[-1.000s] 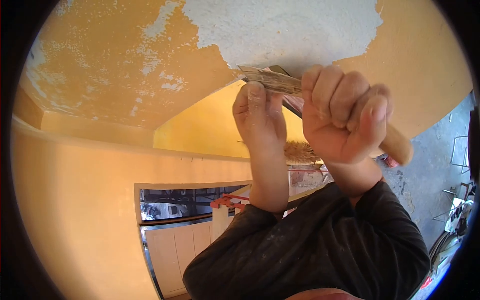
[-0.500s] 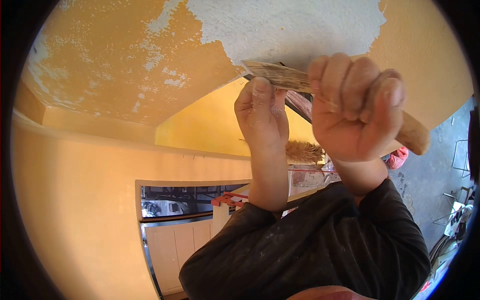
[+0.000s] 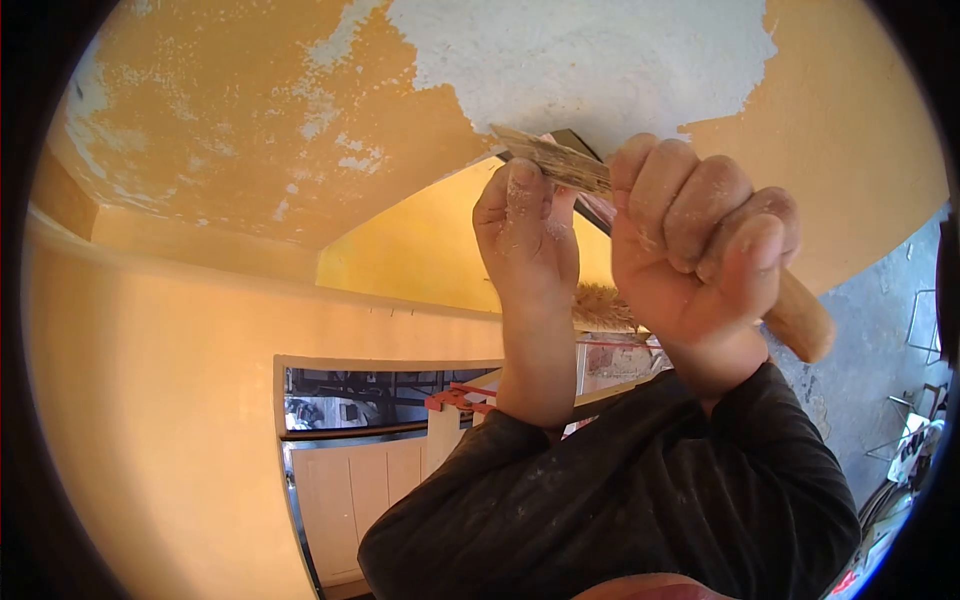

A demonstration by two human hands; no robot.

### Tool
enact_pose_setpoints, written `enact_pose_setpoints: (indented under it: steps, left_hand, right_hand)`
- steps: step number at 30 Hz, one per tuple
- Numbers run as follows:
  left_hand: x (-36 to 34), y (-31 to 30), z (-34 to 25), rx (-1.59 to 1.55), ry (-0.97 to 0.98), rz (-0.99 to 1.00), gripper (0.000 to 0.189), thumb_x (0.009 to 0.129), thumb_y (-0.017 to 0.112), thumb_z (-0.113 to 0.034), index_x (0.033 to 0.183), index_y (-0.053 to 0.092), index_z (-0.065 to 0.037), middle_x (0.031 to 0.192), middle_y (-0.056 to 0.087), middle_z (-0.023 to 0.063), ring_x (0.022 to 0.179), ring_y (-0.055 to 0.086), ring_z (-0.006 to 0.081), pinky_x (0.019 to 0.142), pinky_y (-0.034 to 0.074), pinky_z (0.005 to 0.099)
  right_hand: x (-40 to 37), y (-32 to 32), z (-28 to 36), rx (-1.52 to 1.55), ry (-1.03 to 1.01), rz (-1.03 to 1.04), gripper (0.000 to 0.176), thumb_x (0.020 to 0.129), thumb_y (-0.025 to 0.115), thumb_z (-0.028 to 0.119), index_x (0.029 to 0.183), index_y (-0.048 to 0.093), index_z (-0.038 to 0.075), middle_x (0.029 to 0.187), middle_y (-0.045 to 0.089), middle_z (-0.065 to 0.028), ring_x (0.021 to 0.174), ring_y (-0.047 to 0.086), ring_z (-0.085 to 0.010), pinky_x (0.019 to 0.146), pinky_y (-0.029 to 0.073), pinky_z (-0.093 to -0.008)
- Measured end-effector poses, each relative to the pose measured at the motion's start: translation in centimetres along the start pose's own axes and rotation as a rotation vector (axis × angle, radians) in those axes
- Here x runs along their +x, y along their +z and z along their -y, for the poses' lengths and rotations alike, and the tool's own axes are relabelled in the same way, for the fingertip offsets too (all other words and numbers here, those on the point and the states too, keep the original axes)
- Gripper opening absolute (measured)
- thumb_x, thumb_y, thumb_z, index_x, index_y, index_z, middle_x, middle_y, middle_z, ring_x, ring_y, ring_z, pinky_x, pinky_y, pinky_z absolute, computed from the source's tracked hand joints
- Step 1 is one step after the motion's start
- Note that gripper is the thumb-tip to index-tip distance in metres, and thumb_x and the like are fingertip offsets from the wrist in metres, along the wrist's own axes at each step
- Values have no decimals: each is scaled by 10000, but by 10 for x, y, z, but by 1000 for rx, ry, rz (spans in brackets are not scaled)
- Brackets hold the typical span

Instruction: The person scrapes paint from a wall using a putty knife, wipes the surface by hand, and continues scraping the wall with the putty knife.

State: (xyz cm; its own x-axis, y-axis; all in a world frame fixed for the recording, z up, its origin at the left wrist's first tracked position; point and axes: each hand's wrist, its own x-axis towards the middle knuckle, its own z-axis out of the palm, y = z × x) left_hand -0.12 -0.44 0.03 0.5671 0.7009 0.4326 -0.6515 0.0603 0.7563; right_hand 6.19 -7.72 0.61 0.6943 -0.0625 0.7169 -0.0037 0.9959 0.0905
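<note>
A scraper [image 3: 560, 163] with a flat, dust-smeared blade and a wooden handle is held up in both hands, against or close below the painted ceiling [image 3: 250, 130]. Near the blade's slanted tip, my left hand [image 3: 525, 220] pinches it with the thumb laid along the face. My right hand [image 3: 705, 235] is a fist around the handle, whose rounded butt sticks out below the little-finger side. White dust coats the fingers of both hands. Beyond the blade spreads a bare white patch [image 3: 590, 60] with ragged edges of orange paint.
Left of the arms stands an orange wall [image 3: 160, 400] with a framed opening and pale panel door [image 3: 345, 500]. A red clamp-like fitting [image 3: 460, 398] and a bristly brush head [image 3: 603, 307] are behind the forearms. Far below right, the grey floor [image 3: 860, 330] holds cables and metal frames.
My right hand has dropped and shifted slightly left, tilting the handle end downward. The blade stays pinched in my left hand, which has barely moved.
</note>
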Motion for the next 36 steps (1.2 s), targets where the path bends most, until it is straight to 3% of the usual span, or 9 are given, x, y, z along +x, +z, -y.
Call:
enact_pose_setpoints:
  steps: [3,6,8,9,12,19,30,31,36]
  left_hand:
    - [2,1,2,43,63,-2,200,920,516,-152,839,581,19,853,591,80,791,530,150,766,458,344]
    - [3,-9,3,-6,23,165,211,920,512,-165,865,586,25,889,586,110,867,530,193,809,455,368]
    - [1,-9,4,-6,12,85,222,916,517,-172,892,589,36,941,586,147,936,522,234,835,457,383]
    - [3,-16,8,-11,18,85,222,916,517,-172,892,589,36,941,586,147,936,522,234,835,457,383]
    - [7,-29,11,-149,-35,206,228,919,512,-172,903,592,41,955,597,149,935,544,232,854,459,388]
    - [-1,-5,-1,40,45,16,221,921,513,-153,944,597,50,937,622,116,890,581,182,841,482,354]
    - [0,-7,2,-28,9,71,201,918,520,-150,904,596,35,871,619,83,836,580,141,771,499,330]
    - [1,-4,2,-26,19,51,191,916,522,-146,890,596,28,846,615,70,821,577,134,766,501,334]
    - [-2,-2,1,19,3,-8,179,914,527,-139,813,579,-1,739,546,16,746,531,107,776,497,342]
  right_hand:
    - [1,-3,1,-2,18,8,323,958,367,257,665,304,139,578,339,10,530,330,-136,572,313,-327]
    - [4,0,13,-40,99,66,317,960,372,257,672,308,141,578,338,10,526,335,-141,568,323,-336]
    - [0,-1,7,-60,86,3,314,961,374,252,674,312,141,578,337,10,526,335,-145,569,322,-333]
    - [1,-5,2,-37,46,116,307,962,377,246,680,315,142,579,341,9,524,334,-142,564,321,-330]
    - [2,-1,5,-44,36,59,299,961,377,237,685,313,142,579,344,9,519,335,-139,548,319,-325]
    - [2,5,-2,-52,-35,53,282,956,369,224,691,315,145,574,345,11,498,336,-134,537,310,-321]
    - [7,2,1,-20,-23,63,312,961,364,233,670,304,138,570,325,15,509,315,-123,543,293,-313]
    - [6,-5,3,77,-21,96,210,938,413,139,737,361,104,601,397,-42,546,359,-172,576,371,-367]
    - [4,-8,1,97,-29,104,179,929,405,117,756,357,113,597,389,-36,542,354,-171,590,380,-378]
